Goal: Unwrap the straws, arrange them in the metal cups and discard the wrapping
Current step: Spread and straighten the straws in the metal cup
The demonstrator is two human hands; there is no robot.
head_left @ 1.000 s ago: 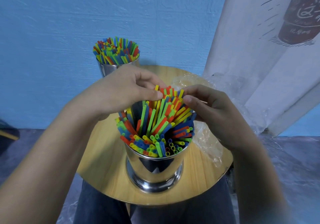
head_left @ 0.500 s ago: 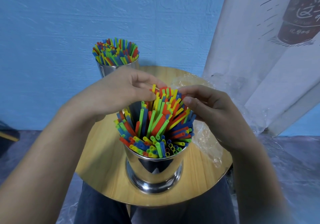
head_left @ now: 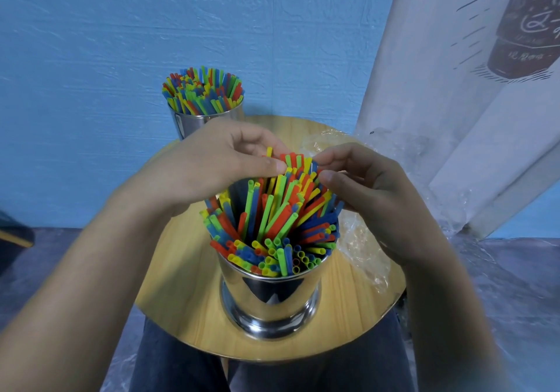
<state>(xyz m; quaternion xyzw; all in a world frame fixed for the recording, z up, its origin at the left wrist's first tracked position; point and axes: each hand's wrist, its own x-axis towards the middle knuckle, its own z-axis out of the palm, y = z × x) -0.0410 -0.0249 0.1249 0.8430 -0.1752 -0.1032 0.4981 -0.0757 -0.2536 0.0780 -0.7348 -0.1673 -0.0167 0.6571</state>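
Observation:
A shiny metal cup point(head_left: 269, 297) stands at the near side of the round wooden table point(head_left: 181, 288), packed with coloured straws point(head_left: 272, 225) that lean away from me. My left hand point(head_left: 218, 161) pinches the far straw tips from the left, thumb against them. From the right, my right hand point(head_left: 363, 191) curls its fingers round the same bunch of tips. A second metal cup point(head_left: 194, 121) full of straws point(head_left: 203, 91) stands at the table's far left edge. Clear plastic wrapping point(head_left: 360, 246) lies crumpled on the table's right side, partly under my right hand.
A blue wall rises right behind the table. A white printed banner point(head_left: 454, 88) leans at the right, with more clear film at its foot. My dark trouser legs point(head_left: 175, 361) show under the table's near edge.
Both hands stay on the far straw tips; the leaning bunch has shifted slightly and spread a little more across the cup.

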